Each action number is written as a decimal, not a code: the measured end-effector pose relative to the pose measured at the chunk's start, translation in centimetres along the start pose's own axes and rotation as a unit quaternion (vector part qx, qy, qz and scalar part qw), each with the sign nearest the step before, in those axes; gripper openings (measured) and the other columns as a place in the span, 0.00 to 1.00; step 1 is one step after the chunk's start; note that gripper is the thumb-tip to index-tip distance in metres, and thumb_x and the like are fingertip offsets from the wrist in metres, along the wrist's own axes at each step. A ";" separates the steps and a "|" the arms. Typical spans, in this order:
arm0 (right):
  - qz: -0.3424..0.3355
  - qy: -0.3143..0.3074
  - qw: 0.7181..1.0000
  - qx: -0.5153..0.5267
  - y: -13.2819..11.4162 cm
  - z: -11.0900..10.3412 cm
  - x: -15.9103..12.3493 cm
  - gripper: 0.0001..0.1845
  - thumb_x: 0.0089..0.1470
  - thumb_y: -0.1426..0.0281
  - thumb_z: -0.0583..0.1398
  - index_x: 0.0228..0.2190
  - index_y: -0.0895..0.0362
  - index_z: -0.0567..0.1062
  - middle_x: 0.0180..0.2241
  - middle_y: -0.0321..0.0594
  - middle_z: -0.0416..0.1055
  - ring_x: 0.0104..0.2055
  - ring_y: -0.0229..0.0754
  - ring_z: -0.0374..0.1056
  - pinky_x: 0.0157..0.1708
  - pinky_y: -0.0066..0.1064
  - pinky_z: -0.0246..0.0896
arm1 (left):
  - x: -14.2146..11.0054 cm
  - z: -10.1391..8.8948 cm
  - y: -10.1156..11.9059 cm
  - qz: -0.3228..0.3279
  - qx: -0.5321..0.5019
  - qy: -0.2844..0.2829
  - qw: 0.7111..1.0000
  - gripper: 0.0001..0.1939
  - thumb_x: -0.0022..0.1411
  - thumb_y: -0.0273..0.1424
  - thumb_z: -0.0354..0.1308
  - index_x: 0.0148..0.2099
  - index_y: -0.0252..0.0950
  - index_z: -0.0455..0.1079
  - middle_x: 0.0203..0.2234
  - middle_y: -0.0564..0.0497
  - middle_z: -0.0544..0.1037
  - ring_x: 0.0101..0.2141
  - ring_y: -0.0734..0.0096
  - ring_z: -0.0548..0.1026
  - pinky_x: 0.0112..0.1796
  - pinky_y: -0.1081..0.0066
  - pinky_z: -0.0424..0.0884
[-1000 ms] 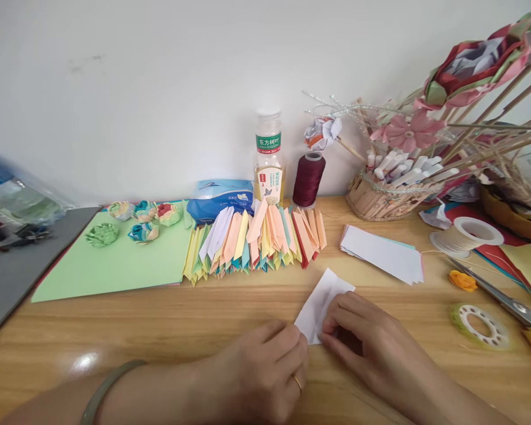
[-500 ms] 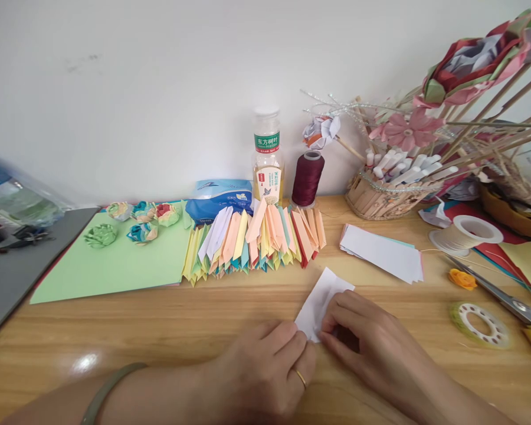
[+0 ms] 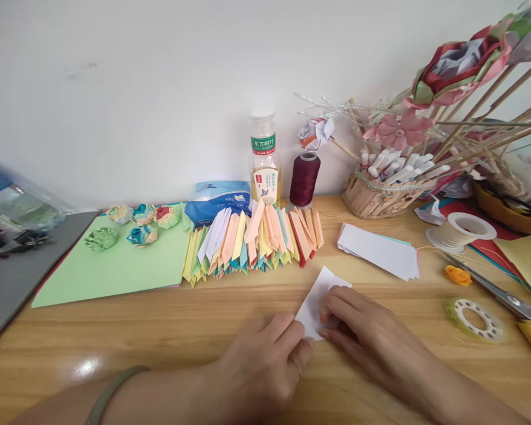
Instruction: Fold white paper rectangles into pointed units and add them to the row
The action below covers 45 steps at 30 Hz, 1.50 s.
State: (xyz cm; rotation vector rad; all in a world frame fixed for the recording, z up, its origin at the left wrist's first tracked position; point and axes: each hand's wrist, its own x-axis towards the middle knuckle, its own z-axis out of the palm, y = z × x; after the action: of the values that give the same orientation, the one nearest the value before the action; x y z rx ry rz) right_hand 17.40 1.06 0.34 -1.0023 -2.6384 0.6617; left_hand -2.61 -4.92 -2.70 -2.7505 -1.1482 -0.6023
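A strip of white paper lies slanted on the wooden table between my hands. My left hand, with a ring and a bracelet, is closed on the paper's lower left edge. On the right side, my right hand has its curled fingers on the same strip, thumb near the lower edge. The near end of the paper is partly covered by my fingers, so any fold there is hidden. Beyond it stands a long row of folded colored paper pieces. To the right is a stack of white paper strips.
Paper flowers rest on green sheets at left. A tissue pack, bottle and maroon thread spool stand behind. Scissors, a tape roll, a white spool and a pen basket are at right.
The view has shifted slightly, moving the things on the right a little leftward. My left fingers have shifted slightly at the paper's edge. Both hands stay on the white strip.
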 end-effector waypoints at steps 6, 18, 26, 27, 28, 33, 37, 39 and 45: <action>-0.114 -0.046 0.992 -0.016 -0.2 -1.8 -0.3 0.10 0.56 0.76 0.52 0.33 0.54 0.72 0.33 0.39 0.68 0.37 0.42 0.61 0.37 0.35 0.53 | 0.6 -0.9 -1.5 0.022 0.066 0.045 0.997 0.04 0.64 0.26 0.52 0.38 0.32 0.67 0.31 0.48 0.71 0.32 0.67 0.67 0.31 0.68 0.64; -0.035 0.006 0.999 0.010 -0.9 -1.1 -0.6 0.15 0.61 0.72 0.49 0.29 0.54 0.73 0.28 0.37 0.68 0.28 0.36 0.65 0.27 0.28 0.57 | 1.2 -1.8 -1.7 0.077 -0.006 0.012 0.997 0.11 0.67 0.22 0.45 0.43 0.27 0.69 0.34 0.47 0.74 0.36 0.68 0.70 0.38 0.67 0.68; 0.113 0.078 0.990 -0.014 0.3 0.0 -0.2 0.05 0.56 0.67 0.56 0.29 0.54 0.70 0.27 0.35 0.70 0.26 0.38 0.67 0.24 0.28 0.60 | 1.4 -1.9 -2.7 0.120 -0.001 -0.009 0.993 0.15 0.68 0.22 0.42 0.50 0.29 0.68 0.48 0.47 0.72 0.44 0.65 0.69 0.46 0.61 0.66; 0.120 0.071 0.990 -0.010 0.3 0.1 -0.1 0.05 0.56 0.68 0.55 0.29 0.54 0.69 0.27 0.35 0.70 0.27 0.38 0.67 0.25 0.28 0.60 | 1.4 -1.8 -2.9 0.121 -0.002 -0.011 0.993 0.15 0.68 0.22 0.42 0.50 0.29 0.68 0.49 0.47 0.72 0.45 0.65 0.68 0.47 0.61 0.65; 0.124 0.067 0.990 -0.006 0.3 0.1 -0.1 0.05 0.57 0.69 0.55 0.29 0.54 0.69 0.27 0.35 0.70 0.27 0.38 0.67 0.25 0.28 0.60 | 1.4 -1.8 -3.0 0.121 -0.004 -0.011 0.993 0.15 0.68 0.23 0.43 0.49 0.30 0.68 0.50 0.47 0.72 0.45 0.65 0.68 0.48 0.61 0.65; 0.109 0.086 0.990 -0.020 0.4 0.4 -0.3 0.04 0.56 0.70 0.54 0.31 0.54 0.69 0.27 0.35 0.70 0.27 0.38 0.67 0.25 0.29 0.59 | 1.7 -1.9 -3.6 0.123 -0.027 -0.028 0.992 0.13 0.68 0.24 0.45 0.49 0.32 0.68 0.49 0.51 0.72 0.46 0.66 0.68 0.50 0.60 0.64; 0.043 0.107 0.991 -0.060 0.5 0.4 -0.5 0.10 0.58 0.72 0.51 0.29 0.56 0.71 0.27 0.39 0.70 0.28 0.41 0.66 0.27 0.32 0.60 | 1.9 -2.0 -4.0 0.124 -0.021 -0.045 0.991 0.15 0.69 0.23 0.43 0.53 0.31 0.66 0.50 0.51 0.72 0.47 0.65 0.67 0.50 0.59 0.64; 0.021 0.106 0.991 -0.079 0.5 0.4 -0.5 0.12 0.59 0.73 0.50 0.29 0.57 0.72 0.27 0.41 0.70 0.29 0.42 0.66 0.28 0.33 0.61 | 1.9 -2.0 -4.1 0.127 -0.016 -0.050 0.990 0.15 0.69 0.23 0.42 0.53 0.31 0.66 0.50 0.51 0.72 0.47 0.64 0.67 0.50 0.58 0.64; -0.049 0.114 0.987 -0.104 0.5 0.5 -0.6 0.12 0.59 0.76 0.50 0.29 0.58 0.72 0.27 0.40 0.69 0.29 0.42 0.64 0.28 0.34 0.58 | 1.8 -2.0 -3.9 0.136 -0.001 -0.046 0.990 0.15 0.69 0.23 0.43 0.52 0.30 0.66 0.50 0.50 0.72 0.49 0.64 0.66 0.50 0.59 0.64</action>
State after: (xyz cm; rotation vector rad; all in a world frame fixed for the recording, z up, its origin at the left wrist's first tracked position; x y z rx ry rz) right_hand 17.97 0.80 -0.36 -0.9316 -2.5686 0.2374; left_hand -4.83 -1.43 -0.37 -2.8922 -0.7641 -0.4484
